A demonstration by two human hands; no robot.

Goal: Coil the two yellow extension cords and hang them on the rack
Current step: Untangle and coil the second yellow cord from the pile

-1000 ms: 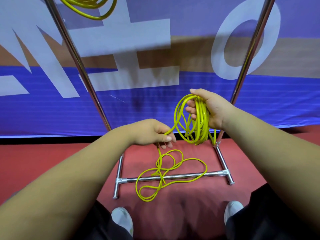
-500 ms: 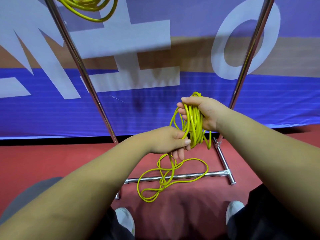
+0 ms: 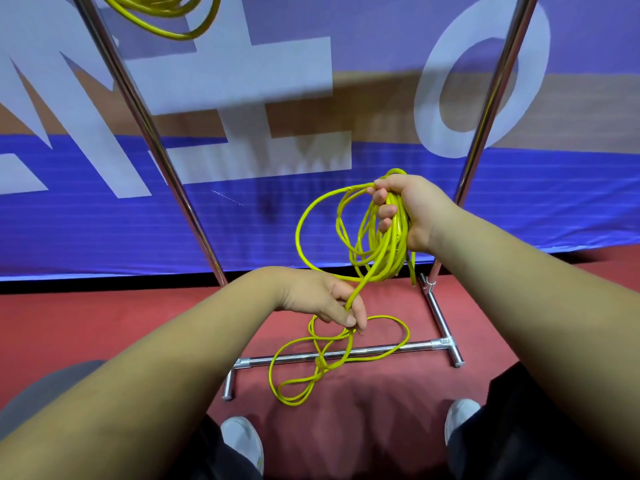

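Right hand [image 3: 412,213], centre right, grips a bundle of yellow cord [image 3: 388,251] loops; the left hand [image 3: 322,299], lower centre, pinches one strand. Its loose tail lies across the rack [image 3: 422,344] base bar, and the second cord [image 3: 173,34] hangs upper left.

**Free passage and obstructions.**
Between the left upright [image 3: 145,133] and the right upright [image 3: 493,98] the mid-height gap is open, backed by a banner [image 3: 104,220]. A held coil [image 3: 384,247] hangs just beside the right upright. Loose cord [image 3: 320,362] loops across the base crossbar [image 3: 258,360], and a hung coil [image 3: 152,6] occupies the top left.
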